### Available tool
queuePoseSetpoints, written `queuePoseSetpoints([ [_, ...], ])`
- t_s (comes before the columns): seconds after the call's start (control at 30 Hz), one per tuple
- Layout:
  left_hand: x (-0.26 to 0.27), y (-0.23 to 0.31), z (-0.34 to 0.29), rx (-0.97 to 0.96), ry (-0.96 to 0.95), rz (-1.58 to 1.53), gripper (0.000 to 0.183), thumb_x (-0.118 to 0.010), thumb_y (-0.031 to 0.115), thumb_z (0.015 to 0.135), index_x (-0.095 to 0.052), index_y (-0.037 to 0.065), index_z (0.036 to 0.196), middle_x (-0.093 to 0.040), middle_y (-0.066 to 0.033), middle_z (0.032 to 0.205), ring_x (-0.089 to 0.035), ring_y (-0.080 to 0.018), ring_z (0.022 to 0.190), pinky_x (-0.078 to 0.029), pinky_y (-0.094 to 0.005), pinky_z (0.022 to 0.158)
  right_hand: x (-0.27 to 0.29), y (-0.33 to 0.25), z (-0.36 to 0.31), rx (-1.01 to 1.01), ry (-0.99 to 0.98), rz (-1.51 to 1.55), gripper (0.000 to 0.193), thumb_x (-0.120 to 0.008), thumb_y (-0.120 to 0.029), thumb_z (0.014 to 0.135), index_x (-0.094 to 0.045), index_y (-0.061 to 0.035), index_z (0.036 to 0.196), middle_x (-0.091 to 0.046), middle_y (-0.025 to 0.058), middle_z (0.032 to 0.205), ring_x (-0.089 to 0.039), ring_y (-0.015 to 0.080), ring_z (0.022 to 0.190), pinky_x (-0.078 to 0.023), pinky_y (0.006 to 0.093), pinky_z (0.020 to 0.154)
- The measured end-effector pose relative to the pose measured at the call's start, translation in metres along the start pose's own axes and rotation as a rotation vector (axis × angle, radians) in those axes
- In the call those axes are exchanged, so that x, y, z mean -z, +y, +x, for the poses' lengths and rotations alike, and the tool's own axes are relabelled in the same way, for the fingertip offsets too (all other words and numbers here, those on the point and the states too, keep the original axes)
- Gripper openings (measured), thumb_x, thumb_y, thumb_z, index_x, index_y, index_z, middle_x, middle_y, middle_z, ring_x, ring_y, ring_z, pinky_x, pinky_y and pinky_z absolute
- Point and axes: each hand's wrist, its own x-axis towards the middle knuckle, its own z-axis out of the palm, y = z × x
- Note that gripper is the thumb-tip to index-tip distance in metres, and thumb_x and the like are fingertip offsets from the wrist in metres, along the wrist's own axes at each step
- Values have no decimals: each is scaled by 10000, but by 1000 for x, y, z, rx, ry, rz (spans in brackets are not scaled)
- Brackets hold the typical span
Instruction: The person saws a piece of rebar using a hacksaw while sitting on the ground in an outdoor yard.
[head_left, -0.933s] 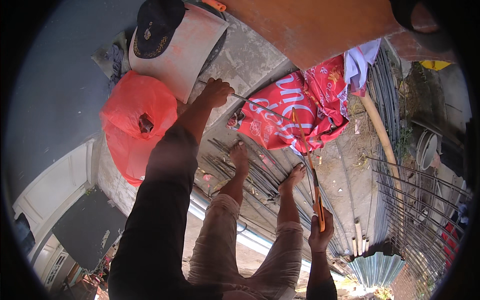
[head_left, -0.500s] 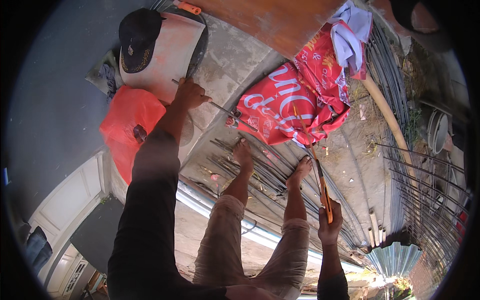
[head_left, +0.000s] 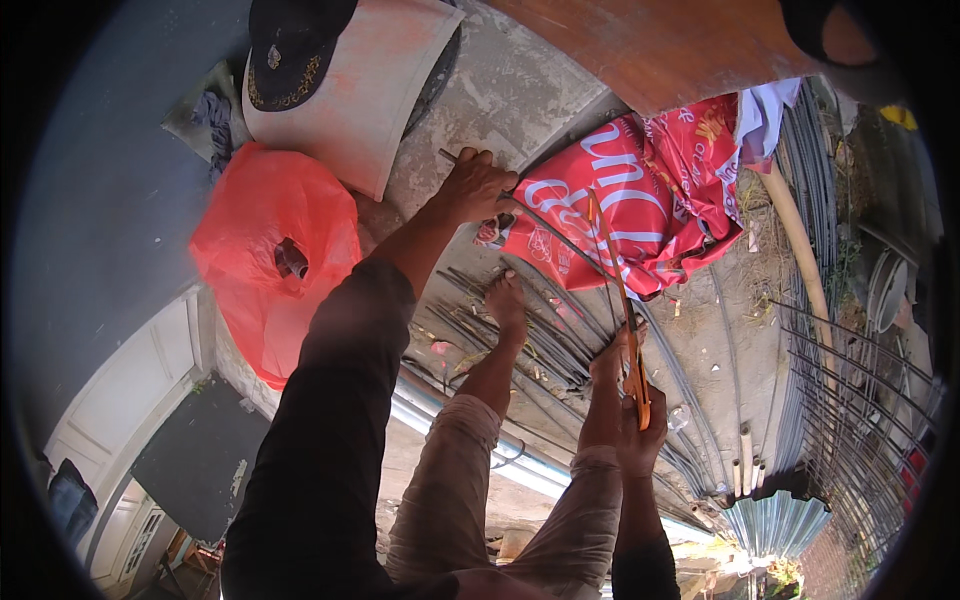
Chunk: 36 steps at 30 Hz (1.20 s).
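My left hand (head_left: 474, 188) is closed around a thin dark steel rod (head_left: 556, 234). One end sticks out beyond my fist, and the other slopes down to the right across a red printed plastic sheet (head_left: 655, 205). In my right hand (head_left: 641, 436) is the orange handle of a hacksaw (head_left: 636, 384), its long narrow frame pointing away from me. Saw and rod cross near the sheet's lower edge, above my right foot (head_left: 615, 352); whether the blade touches the rod I cannot tell. My left foot (head_left: 507, 303) rests bare among loose rods (head_left: 520, 335).
A red plastic bag (head_left: 290, 220) lies left of my left arm, beneath a pale board (head_left: 375, 80) carrying a black cap (head_left: 295, 45). Bundled rods (head_left: 805, 180), a bamboo pole (head_left: 797, 235) and a rebar cage (head_left: 850, 370) stand at right. A brown wooden panel (head_left: 650, 45) overhangs the far side.
My left hand has moved right with the rod, nearer the red sheet. My right hand and the hacksaw have shifted slightly left and away from me. The whole view has also shifted.
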Motion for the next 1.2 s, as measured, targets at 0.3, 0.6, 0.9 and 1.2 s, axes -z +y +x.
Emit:
queuePoseSetpoints([
  [0.3, 6, -79, -67, -24, 87, 54, 229, -716, 338, 851, -652, 141, 947, -566, -4, 1062, -501, -257, 1110, -402, -455, 960, 12, 3, -17, 11, -38, -39, 224, -567, -131, 1000, -576, -22, 1195, -550, -18, 820, -408, 18, 599, -336, 200, 522],
  [0.6, 11, -72, -71, 36, 99, 341, 140, -607, 124, 832, -656, 148, 960, -589, -21, 1019, -551, -233, 1091, -450, -362, 967, 13, -65, -32, 58, -48, -86, 228, -572, -115, 995, -597, -7, 1194, -635, 86, 1049, -572, 143, 903, -468, 302, 802],
  [0.9, -1, -48, -78, 254, -121, 233, 276, -617, 68, 824, -624, 123, 1095, -561, -77, 1084, -545, -295, 1171, -531, -374, 916, 0, -58, -14, -87, -101, -83, 337, -659, -146, 944, -599, -24, 1251, -678, 162, 921, -678, 261, 799, -523, 376, 719],
  [1.2, 14, 63, -144, 1040, 14, -202, 751, -709, 214, 866, -334, 109, 1508, -213, -156, 1559, -441, -399, 1335, -455, -464, 1056, 21, -51, -42, -175, -203, -64, 373, -687, -220, 931, -607, -77, 1266, -706, 165, 876, -711, 279, 803, -534, 372, 727],
])
